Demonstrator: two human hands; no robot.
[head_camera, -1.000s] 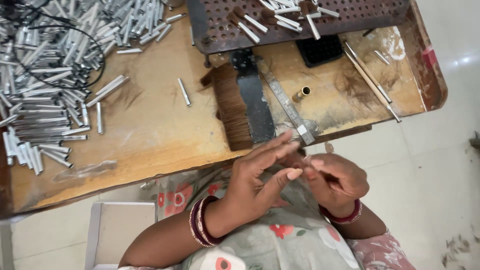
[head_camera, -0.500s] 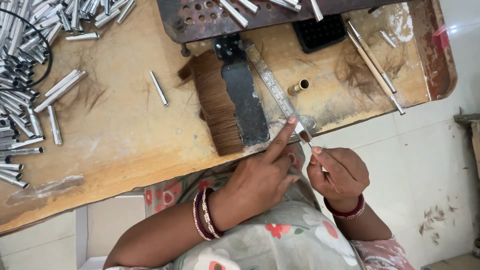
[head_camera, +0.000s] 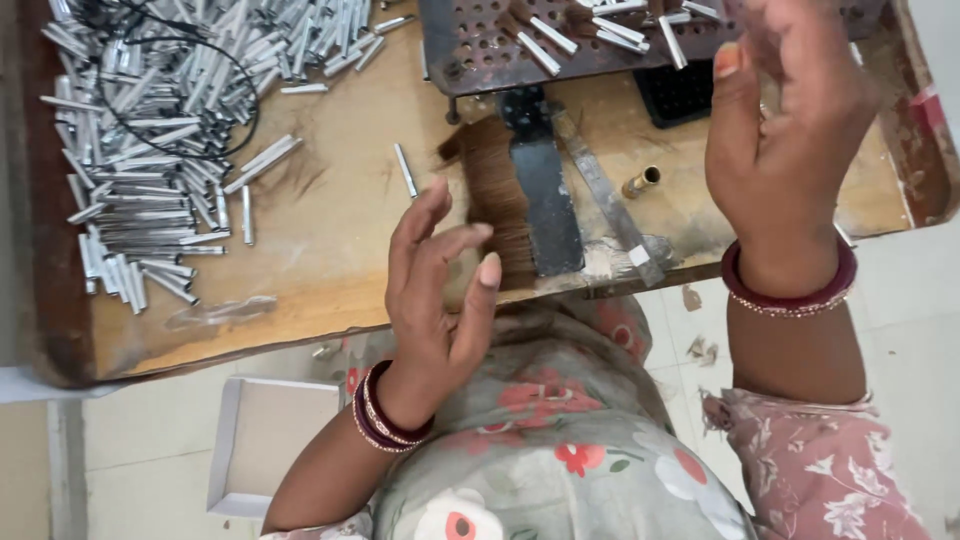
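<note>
Hands are between grips, I judge. Left hand (head_camera: 440, 290) hovers open and empty above the brown bristle bundle (head_camera: 495, 205) at the workboard (head_camera: 330, 270) near edge. Right hand (head_camera: 785, 130) is raised over the perforated metal plate (head_camera: 480, 45) at the far edge; its fingers are cut off, so I cannot tell its hold. Next move probably needs pinching bristles.

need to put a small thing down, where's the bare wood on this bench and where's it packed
Bare wood lies between the pile of metal tubes and the brown bristle bundle, with one stray tube in it, and along the near edge of the bench beside the left hand. The far left is crowded, as is the perforated plate under the right hand.
</note>
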